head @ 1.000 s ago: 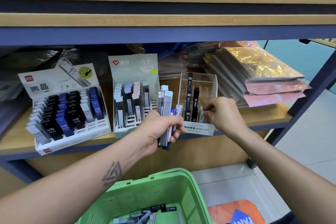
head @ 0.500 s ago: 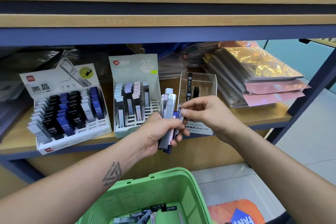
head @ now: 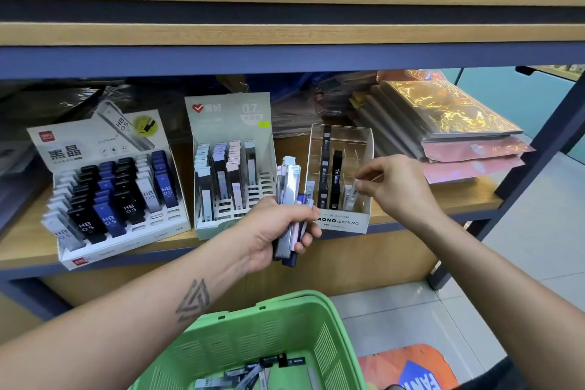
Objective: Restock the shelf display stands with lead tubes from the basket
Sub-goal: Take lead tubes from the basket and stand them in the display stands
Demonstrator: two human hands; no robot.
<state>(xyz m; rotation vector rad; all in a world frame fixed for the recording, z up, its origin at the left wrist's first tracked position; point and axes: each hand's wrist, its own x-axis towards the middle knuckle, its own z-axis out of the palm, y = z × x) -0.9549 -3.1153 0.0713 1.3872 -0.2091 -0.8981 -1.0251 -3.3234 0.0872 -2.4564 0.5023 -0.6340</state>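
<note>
Gripping lead tubes (head: pixel 289 199) left hand (head: pixel 272 231), right hand (head: pixel 395 190) fingers pinching white tube (head: pixel 354 196), "MONO graph MG" stand (head: pixel 340 222)

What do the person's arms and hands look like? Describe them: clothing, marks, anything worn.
Both forearms are bare, with no sleeves in view. The left hand and right hand wear no gloves, and no rings or watch show. The left forearm carries a dark tattoo of interlocking triangle outlines. No marking shows on the right forearm.
</note>
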